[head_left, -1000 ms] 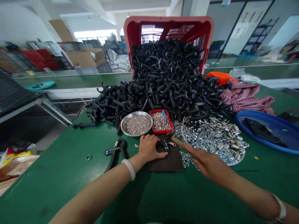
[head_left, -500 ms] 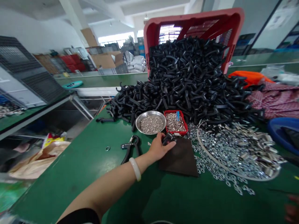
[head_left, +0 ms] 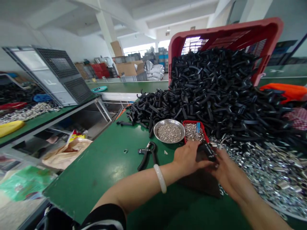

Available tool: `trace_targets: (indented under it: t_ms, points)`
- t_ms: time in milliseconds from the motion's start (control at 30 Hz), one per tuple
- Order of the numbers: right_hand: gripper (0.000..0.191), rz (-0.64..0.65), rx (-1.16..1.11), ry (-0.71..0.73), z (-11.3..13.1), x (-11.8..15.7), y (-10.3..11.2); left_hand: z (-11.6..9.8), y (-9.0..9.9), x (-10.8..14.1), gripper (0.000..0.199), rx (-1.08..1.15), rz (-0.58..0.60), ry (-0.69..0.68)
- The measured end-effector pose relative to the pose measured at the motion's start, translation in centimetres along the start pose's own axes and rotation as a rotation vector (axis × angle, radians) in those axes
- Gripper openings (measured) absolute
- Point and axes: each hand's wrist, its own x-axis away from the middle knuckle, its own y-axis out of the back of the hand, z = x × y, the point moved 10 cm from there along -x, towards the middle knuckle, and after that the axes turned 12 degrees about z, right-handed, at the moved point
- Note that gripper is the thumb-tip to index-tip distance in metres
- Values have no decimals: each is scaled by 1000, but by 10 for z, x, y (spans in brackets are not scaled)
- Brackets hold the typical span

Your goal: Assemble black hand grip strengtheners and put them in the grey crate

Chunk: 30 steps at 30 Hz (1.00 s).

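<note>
My left hand (head_left: 189, 157) and my right hand (head_left: 226, 169) meet over a dark brown mat (head_left: 200, 185), both closed on a black plastic grip handle (head_left: 206, 151). Its far end is partly hidden by my fingers. Beyond them, a red tray of small metal parts (head_left: 192, 131) stands beside a steel bowl of small rings (head_left: 169, 132). An assembled black hand gripper with a spring-like metal joint (head_left: 147, 154) lies left of my left wrist. A single metal ring (head_left: 125, 151) rests further left.
A huge heap of black handles (head_left: 211, 89) spills from a tipped red crate (head_left: 227, 40). Loose silver fittings (head_left: 266, 172) spread to the right across the green workbench (head_left: 100, 182). A grey crate (head_left: 57, 76) stands on the bench at left.
The view has swung left. My right hand has come in from the lower right to join my left on the black handle, which is now raised above the mat.
</note>
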Motion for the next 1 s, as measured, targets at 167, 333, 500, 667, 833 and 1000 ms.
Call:
trace_targets:
  t_ms: [167,333,500,667,833,1000]
  points:
    - [31,-104,-228,-41,-21,-49,-19,66,57,-16,37,-78,-151,135]
    - [33,-37,-2,-83,-27,-48,-9,237,128,-14,26,148,-362,784]
    - [34,46,225,-83,-27,-48,-11,283,121,-34,18,376,-303,754]
    - [28,93,126,24,-15,-55,-18,266,128,-35,20,612,-321,628]
    - [33,153,156,130,3,-47,-40,168,91,-31,37,1105,-32,271]
    - [32,165,240,222,28,-26,-53,74,9,-13,37,1162,272,227]
